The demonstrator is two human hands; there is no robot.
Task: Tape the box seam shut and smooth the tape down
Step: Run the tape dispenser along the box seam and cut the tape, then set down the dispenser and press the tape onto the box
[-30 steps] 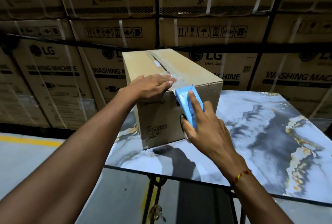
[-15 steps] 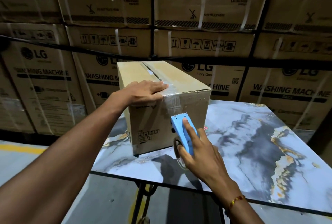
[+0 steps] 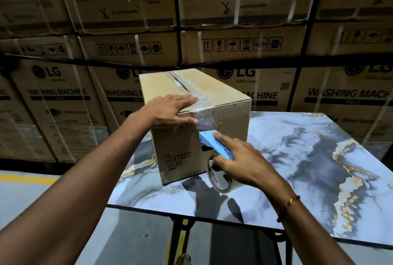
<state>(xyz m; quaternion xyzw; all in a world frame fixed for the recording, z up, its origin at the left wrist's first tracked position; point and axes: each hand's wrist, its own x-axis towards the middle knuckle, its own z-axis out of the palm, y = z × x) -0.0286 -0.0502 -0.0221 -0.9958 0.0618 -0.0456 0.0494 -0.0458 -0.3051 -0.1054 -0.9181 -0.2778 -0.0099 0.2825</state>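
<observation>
A brown cardboard box (image 3: pixel 229 124) stands on the marbled table (image 3: pixel 319 158). Clear tape (image 3: pixel 204 113) runs along its top seam and folds over the near edge onto the front face. My left hand (image 3: pixel 170 111) lies flat on the near top corner, fingers spread, thumb on the front face beside the tape. My right hand (image 3: pixel 240 162) grips a blue tape dispenser (image 3: pixel 214 143) with its roll of clear tape (image 3: pixel 219 179). The dispenser's head presses against the front face below the top edge.
Large stacked washing-machine cartons (image 3: pixel 234 30) with white straps form a wall right behind the table. The table's near edge (image 3: pixel 191 211) sits on a black metal frame (image 3: pixel 176 239). Grey floor with a yellow line (image 3: pixel 25 178) lies at the left.
My right hand has drawn the dispenser from the top edge down onto the front face, laying tape over the corner. My left hand stayed pressed on the top.
</observation>
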